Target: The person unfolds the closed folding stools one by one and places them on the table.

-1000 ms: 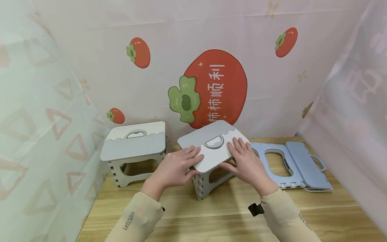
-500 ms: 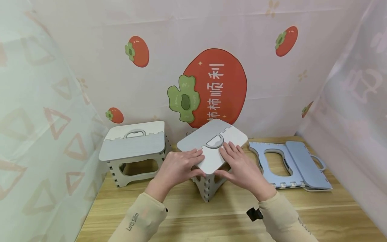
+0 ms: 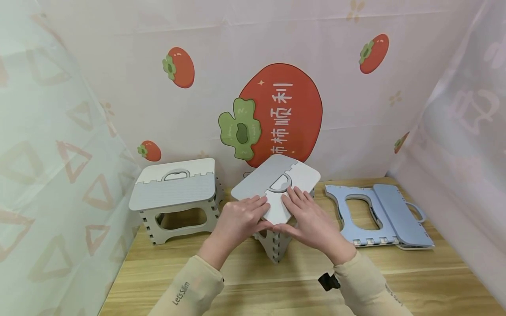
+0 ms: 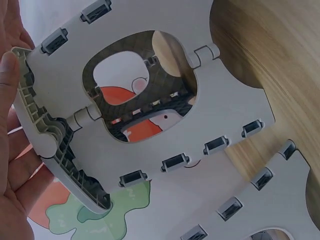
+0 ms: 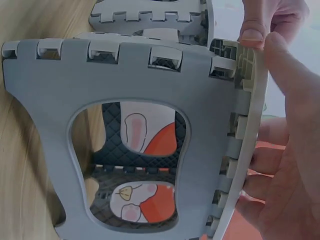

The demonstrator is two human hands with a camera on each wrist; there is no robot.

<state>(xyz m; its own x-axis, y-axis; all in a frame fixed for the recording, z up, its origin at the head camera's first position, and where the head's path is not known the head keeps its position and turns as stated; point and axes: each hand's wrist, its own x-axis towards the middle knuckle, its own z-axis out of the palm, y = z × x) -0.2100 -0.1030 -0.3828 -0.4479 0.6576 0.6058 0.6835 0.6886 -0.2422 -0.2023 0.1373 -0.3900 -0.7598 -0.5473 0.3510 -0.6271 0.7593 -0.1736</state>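
In the head view, a grey-and-white folding stool stands at mid-table, turned with one corner towards me. My left hand holds the near corner from the left, and my right hand from the right. Their fingers lie on the white half of the top. The thumbs meet at the corner's edge. From the left wrist, the stool's pale leg panel and the left hand on the top's rim are visible. The right wrist view has a grey leg panel beside the right hand, its thumb along the rim.
A second grey-and-white folding stool stands unfolded on the left. To the right a blue folding stool lies partly folded on the wooden table. A printed cloth hangs behind, with cloth walls at both sides.
The middle stool has turned counterclockwise, seen from above, so its corner now points at me. Both hands have come closer together around that corner. The other two stools stay put.
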